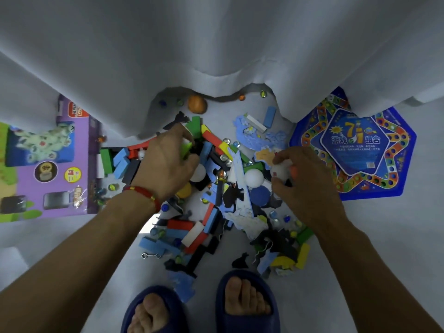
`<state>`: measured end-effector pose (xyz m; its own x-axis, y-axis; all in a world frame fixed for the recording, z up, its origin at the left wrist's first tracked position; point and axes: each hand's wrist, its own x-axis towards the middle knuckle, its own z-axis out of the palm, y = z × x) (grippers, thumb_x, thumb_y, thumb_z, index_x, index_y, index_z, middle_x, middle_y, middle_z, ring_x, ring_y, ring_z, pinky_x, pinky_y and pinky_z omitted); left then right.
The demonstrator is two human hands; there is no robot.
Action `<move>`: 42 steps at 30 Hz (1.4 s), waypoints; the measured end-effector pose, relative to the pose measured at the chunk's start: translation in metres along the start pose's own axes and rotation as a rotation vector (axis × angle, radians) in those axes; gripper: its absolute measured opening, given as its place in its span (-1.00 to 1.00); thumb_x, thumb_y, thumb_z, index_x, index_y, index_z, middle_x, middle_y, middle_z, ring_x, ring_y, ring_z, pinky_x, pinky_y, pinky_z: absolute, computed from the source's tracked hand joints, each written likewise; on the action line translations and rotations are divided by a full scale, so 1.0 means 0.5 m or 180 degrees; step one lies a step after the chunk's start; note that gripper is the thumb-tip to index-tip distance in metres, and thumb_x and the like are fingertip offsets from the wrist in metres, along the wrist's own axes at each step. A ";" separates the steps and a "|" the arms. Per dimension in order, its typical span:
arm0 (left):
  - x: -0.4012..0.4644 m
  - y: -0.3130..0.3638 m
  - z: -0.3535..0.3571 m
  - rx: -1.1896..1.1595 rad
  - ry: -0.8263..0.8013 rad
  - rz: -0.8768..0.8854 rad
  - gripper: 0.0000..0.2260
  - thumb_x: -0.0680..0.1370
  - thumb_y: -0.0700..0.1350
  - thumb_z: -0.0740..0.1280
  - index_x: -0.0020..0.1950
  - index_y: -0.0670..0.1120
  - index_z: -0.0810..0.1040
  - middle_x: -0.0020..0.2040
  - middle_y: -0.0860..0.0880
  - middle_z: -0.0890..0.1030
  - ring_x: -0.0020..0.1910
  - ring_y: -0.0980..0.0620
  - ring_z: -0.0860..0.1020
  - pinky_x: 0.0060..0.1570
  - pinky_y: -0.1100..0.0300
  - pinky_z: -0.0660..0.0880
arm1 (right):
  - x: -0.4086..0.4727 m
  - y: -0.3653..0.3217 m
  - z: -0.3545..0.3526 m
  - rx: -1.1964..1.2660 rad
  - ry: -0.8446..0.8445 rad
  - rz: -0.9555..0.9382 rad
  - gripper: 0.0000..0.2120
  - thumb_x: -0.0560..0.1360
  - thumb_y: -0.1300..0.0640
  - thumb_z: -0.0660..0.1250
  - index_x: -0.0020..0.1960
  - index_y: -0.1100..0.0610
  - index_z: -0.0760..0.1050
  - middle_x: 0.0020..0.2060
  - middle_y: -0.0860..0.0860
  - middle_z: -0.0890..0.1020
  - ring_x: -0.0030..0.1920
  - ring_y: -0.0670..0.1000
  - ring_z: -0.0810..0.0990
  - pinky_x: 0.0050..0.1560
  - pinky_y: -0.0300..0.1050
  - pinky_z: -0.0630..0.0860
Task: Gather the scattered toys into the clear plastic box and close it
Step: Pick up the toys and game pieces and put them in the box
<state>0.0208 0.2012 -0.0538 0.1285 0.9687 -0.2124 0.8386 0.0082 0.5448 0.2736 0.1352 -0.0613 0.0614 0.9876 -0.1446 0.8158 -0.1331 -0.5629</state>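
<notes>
Head view: both hands reach into the toy pile (216,200); left hand (168,162) grips blocks, right hand (300,174) a white ball (280,170).

The blue star-shaped game board (355,145) reads "7" and "1" with "游戏组合"; purple box print unreadable
</notes>
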 end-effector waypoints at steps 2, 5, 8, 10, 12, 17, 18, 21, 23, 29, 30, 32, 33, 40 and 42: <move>-0.016 -0.016 0.006 0.0161 -0.0081 0.0436 -0.74 0.44 -0.15 0.41 0.10 -0.08 0.51 0.01 -0.02 0.49 -0.03 -0.05 0.46 -0.12 0.19 0.30 | -0.005 -0.004 0.006 0.0190 -0.0055 0.0051 -0.74 0.45 0.24 0.42 0.09 0.06 0.47 0.00 -0.01 0.54 -0.06 -0.02 0.51 -0.14 -0.20 0.47; -0.034 -0.018 0.020 0.0240 -0.0192 0.0668 -0.70 0.45 -0.09 0.45 0.16 -0.05 0.53 0.06 -0.04 0.49 -0.04 -0.01 0.45 -0.10 0.18 0.36 | -0.013 -0.003 0.012 0.0062 -0.0104 0.0060 -0.63 0.51 0.15 0.40 0.29 -0.01 0.48 0.06 -0.02 0.49 -0.04 -0.05 0.48 -0.06 -0.12 0.47; -0.052 0.021 0.016 -0.0168 0.0042 0.0499 -0.82 0.48 -0.12 0.42 0.07 -0.03 0.55 -0.03 0.03 0.56 -0.13 0.00 0.54 -0.21 0.24 0.43 | -0.021 -0.020 0.001 0.0198 0.0041 0.0357 -0.70 0.50 0.05 0.44 0.22 -0.01 0.54 0.12 0.01 0.57 0.03 0.01 0.58 0.01 -0.02 0.58; -0.059 0.061 0.008 -0.1036 -0.0146 -0.0243 -0.91 0.51 -0.14 0.40 0.00 -0.02 0.56 -0.17 0.07 0.60 -0.31 0.06 0.54 -0.41 0.25 0.42 | -0.019 -0.049 -0.014 0.1262 0.0038 0.0936 -0.77 0.52 0.02 0.42 0.15 0.03 0.58 0.02 0.04 0.65 -0.09 0.01 0.67 -0.19 -0.03 0.62; -0.083 0.098 -0.015 -0.2244 -0.0311 -0.1111 -0.92 0.53 -0.19 0.39 0.00 -0.08 0.57 -0.23 -0.04 0.64 -0.41 0.03 0.51 -0.48 0.25 0.41 | -0.020 -0.098 -0.038 0.2950 -0.0339 0.1712 -0.73 0.59 0.01 0.31 0.18 0.14 0.57 -0.07 0.13 0.66 -0.25 0.06 0.68 -0.41 -0.10 0.54; -0.234 0.132 -0.142 -0.4225 -0.0208 -0.2269 -0.79 0.56 -0.26 0.33 0.16 -0.31 0.51 -0.23 -0.20 0.61 -0.47 -0.06 0.48 -0.47 0.21 0.44 | -0.047 -0.267 -0.099 0.4357 -0.1840 0.2228 -0.65 0.65 -0.06 0.13 0.09 0.21 0.50 -0.21 0.13 0.57 -0.27 0.05 0.55 -0.38 -0.16 0.49; -0.275 0.125 -0.177 -0.4367 -0.0091 -0.2274 -0.81 0.55 -0.25 0.32 0.14 -0.30 0.51 -0.22 -0.20 0.61 -0.46 -0.07 0.50 -0.42 0.17 0.45 | -0.056 -0.312 -0.105 0.4381 -0.2104 0.2123 -0.67 0.64 -0.03 0.15 0.07 0.23 0.50 -0.18 0.16 0.57 -0.25 0.06 0.57 -0.33 -0.15 0.53; -0.413 0.081 -0.288 -0.4810 0.0441 -0.2391 -0.91 0.56 -0.23 0.28 0.02 -0.23 0.50 -0.23 -0.18 0.57 -0.44 -0.09 0.51 -0.38 0.13 0.50 | -0.105 -0.472 -0.116 0.3819 -0.3050 0.1554 -0.71 0.54 0.07 0.30 0.14 0.25 0.54 -0.09 0.20 0.61 -0.20 0.07 0.61 -0.18 -0.07 0.58; -0.511 0.032 -0.355 -0.5142 0.0828 -0.2526 -0.92 0.57 -0.21 0.25 0.00 -0.21 0.48 -0.17 -0.17 0.52 -0.35 -0.10 0.51 -0.30 0.07 0.53 | -0.156 -0.582 -0.116 0.2978 -0.3618 0.1084 -0.71 0.51 0.10 0.37 0.17 0.24 0.58 -0.04 0.20 0.65 -0.14 0.07 0.63 -0.18 -0.06 0.59; -0.798 -0.123 -0.477 -0.5120 0.2050 -0.2846 -0.94 0.49 -0.19 0.30 -0.05 -0.13 0.50 -0.22 -0.14 0.49 -0.18 -0.13 0.52 -0.22 0.02 0.51 | -0.335 -0.870 -0.070 0.1659 -0.4271 0.0504 -0.69 0.54 0.18 0.39 0.23 0.28 0.52 -0.01 0.21 0.64 -0.13 0.09 0.67 -0.14 -0.03 0.67; -0.833 -0.141 -0.490 -0.5002 0.2153 -0.2922 -0.91 0.48 -0.18 0.30 -0.03 -0.14 0.50 -0.25 -0.14 0.50 -0.18 -0.14 0.50 -0.25 0.03 0.46 | -0.359 -0.902 -0.053 0.1559 -0.4223 0.0412 -0.69 0.54 0.18 0.38 0.24 0.28 0.50 -0.01 0.22 0.64 -0.15 0.09 0.68 -0.10 0.00 0.67; -0.884 -0.165 -0.511 -0.4851 0.2182 -0.2975 -0.88 0.47 -0.17 0.29 -0.05 -0.19 0.50 -0.37 -0.15 0.48 -0.27 -0.14 0.45 -0.29 0.05 0.38 | -0.401 -0.946 -0.014 0.1310 -0.4092 0.0255 -0.66 0.55 0.12 0.37 0.25 0.25 0.46 0.04 0.25 0.64 -0.11 0.13 0.69 0.02 0.09 0.65; -0.901 -0.176 -0.517 -0.4777 0.2183 -0.3031 -0.90 0.47 -0.17 0.28 -0.09 -0.19 0.49 -0.40 -0.15 0.48 -0.31 -0.13 0.44 -0.29 0.05 0.37 | -0.418 -0.958 0.003 0.1189 -0.4054 0.0228 -0.65 0.56 0.07 0.36 0.26 0.23 0.45 0.08 0.25 0.63 -0.03 0.16 0.69 0.07 0.14 0.62; -0.922 -0.186 -0.514 -0.4131 0.2281 -0.3176 -0.96 0.47 -0.19 0.29 -0.09 -0.10 0.48 -0.06 -0.10 0.41 -0.22 -0.06 0.40 -0.20 0.07 0.46 | -0.389 -0.914 -0.009 -0.0008 -0.3491 -0.0406 -0.52 0.55 -0.02 0.35 0.41 0.11 0.36 0.30 0.11 0.48 0.22 0.12 0.54 0.07 0.11 0.62; -0.894 -0.166 -0.505 -0.3937 0.2358 -0.3048 -0.91 0.52 -0.20 0.28 0.00 -0.13 0.52 -0.02 -0.11 0.47 -0.10 -0.07 0.45 -0.17 0.05 0.51 | -0.348 -0.873 -0.056 -0.0129 -0.3173 -0.0552 -0.64 0.55 -0.03 0.34 0.30 0.08 0.45 0.22 0.07 0.53 0.14 0.04 0.58 0.07 0.06 0.63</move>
<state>-0.2401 -0.1700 0.2006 -0.6808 0.4029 -0.6116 -0.4498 0.4291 0.7833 -0.0771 0.0237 0.2326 -0.5530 0.4706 -0.6876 0.7879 0.0268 -0.6153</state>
